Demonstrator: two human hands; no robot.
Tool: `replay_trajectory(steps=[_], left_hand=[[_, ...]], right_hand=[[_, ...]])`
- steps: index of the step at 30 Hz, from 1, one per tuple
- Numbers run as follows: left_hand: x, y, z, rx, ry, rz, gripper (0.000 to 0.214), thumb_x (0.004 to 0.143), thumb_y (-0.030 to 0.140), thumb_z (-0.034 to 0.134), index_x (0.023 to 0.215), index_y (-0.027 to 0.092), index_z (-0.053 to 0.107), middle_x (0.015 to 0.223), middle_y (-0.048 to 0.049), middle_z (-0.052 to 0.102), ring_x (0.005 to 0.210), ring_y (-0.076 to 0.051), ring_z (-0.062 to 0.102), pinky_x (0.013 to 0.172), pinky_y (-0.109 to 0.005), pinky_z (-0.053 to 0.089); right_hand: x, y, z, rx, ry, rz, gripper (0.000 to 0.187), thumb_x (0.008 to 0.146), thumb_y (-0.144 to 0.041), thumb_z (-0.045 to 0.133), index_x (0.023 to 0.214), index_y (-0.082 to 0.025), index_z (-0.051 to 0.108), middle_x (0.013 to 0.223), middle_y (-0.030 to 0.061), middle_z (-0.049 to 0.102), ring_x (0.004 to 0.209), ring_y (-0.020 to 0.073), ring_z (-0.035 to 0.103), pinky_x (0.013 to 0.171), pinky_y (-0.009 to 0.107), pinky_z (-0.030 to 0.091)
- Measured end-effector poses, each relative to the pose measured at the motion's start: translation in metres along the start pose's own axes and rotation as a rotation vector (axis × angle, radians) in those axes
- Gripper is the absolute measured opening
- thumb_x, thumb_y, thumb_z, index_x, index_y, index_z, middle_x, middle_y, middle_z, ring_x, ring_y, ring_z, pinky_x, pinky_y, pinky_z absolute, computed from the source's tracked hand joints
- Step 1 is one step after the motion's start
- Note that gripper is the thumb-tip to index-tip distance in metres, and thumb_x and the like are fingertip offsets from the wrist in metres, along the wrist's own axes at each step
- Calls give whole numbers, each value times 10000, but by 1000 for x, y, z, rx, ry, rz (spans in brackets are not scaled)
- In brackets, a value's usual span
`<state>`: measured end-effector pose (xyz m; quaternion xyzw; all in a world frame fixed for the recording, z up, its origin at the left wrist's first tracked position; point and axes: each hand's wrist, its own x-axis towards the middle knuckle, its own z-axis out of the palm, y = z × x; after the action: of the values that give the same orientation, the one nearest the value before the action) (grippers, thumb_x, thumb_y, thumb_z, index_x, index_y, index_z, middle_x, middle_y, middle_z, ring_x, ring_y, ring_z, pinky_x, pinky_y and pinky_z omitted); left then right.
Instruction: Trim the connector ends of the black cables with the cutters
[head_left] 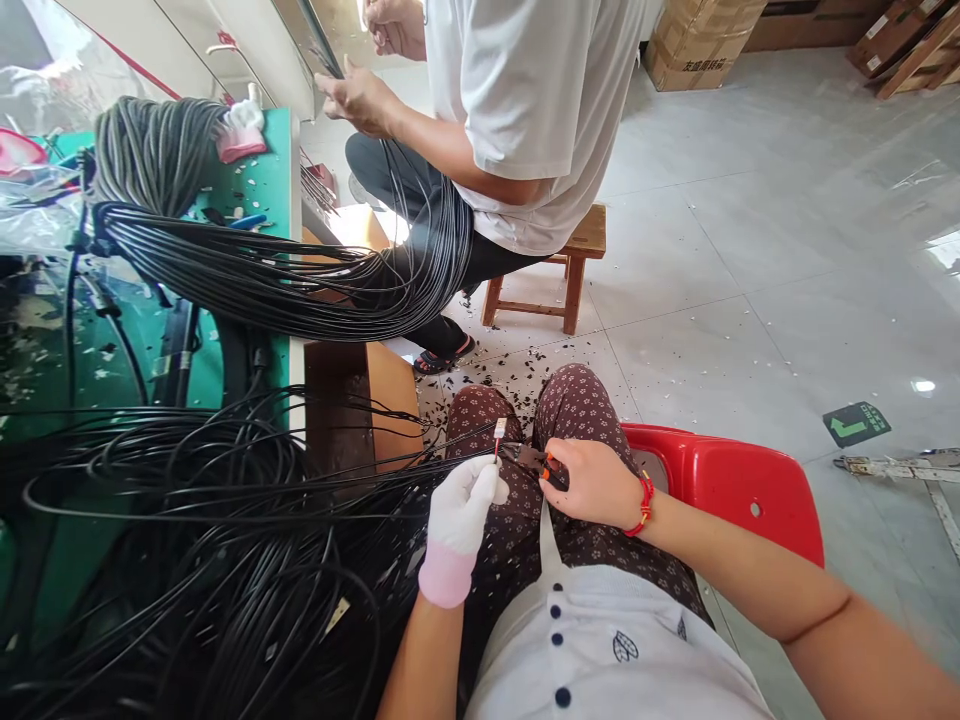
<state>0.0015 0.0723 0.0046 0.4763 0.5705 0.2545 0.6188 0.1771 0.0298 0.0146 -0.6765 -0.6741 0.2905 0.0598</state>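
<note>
Cable end (500, 430) sits pinched upright in gloved left hand (466, 500) over the lap; right hand (592, 482) grips cutters (531, 458) beside it. Black offcuts (510, 375) litter pale floor tiles (750, 250); green bench (255, 180) carries cable coils (247, 270).

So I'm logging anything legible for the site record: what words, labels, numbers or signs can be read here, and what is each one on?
Cardboard box, top of frame: a line of printed Chinese characters, too small and blurred to read.
Green floor sign: a green arrow on dark ground, no words legible.
Cardboard boxes, top right: a white label, too small to read.
Shirt: a small leaf motif, no text.
Nothing else carries readable text.
</note>
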Motion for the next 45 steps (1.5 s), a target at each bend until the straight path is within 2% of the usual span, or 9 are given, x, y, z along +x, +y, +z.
replay_trajectory(steps=[9,15,23,31,39,45], left_hand=[[-3,4,1,-37,-13,14,224,755,327,615,851,138,688,617,2,630,587,-132,557,614,-245,459],[-4,-2,1,-59,35,33,230,741,323,641,871,145,705,674,-13,673,625,-140,589,653,-256,487],[-4,-3,1,-42,29,39,209,740,318,645,845,152,716,654,-10,674,605,-138,591,620,-244,489],[-3,-6,1,-55,17,59,219,739,311,645,870,151,717,675,-17,684,615,-140,601,626,-246,493],[-1,-10,1,-61,37,48,230,733,306,647,895,156,712,736,-35,711,666,-155,638,682,-266,519],[1,-18,1,-19,28,76,237,751,325,638,907,161,707,786,-39,714,694,-157,643,687,-258,517]], right_hand=[[-1,-5,5,-149,-78,-19,207,769,-376,504,853,-188,518,804,50,612,725,190,571,632,273,373],[1,-6,2,-167,-123,-23,206,767,-370,504,860,-186,508,792,57,614,703,196,579,599,271,363],[0,-7,2,-162,-185,11,188,777,-362,521,840,-186,512,739,43,625,649,187,590,548,260,327],[-2,-2,6,-34,-143,-25,104,766,-288,526,738,-194,493,640,5,587,590,143,547,532,232,282],[-2,3,15,163,-70,-51,136,728,-191,526,659,-200,409,557,-50,465,505,90,440,519,202,292],[-3,2,10,89,-21,-34,107,753,-273,523,731,-197,451,657,-17,541,591,119,498,560,221,325]])
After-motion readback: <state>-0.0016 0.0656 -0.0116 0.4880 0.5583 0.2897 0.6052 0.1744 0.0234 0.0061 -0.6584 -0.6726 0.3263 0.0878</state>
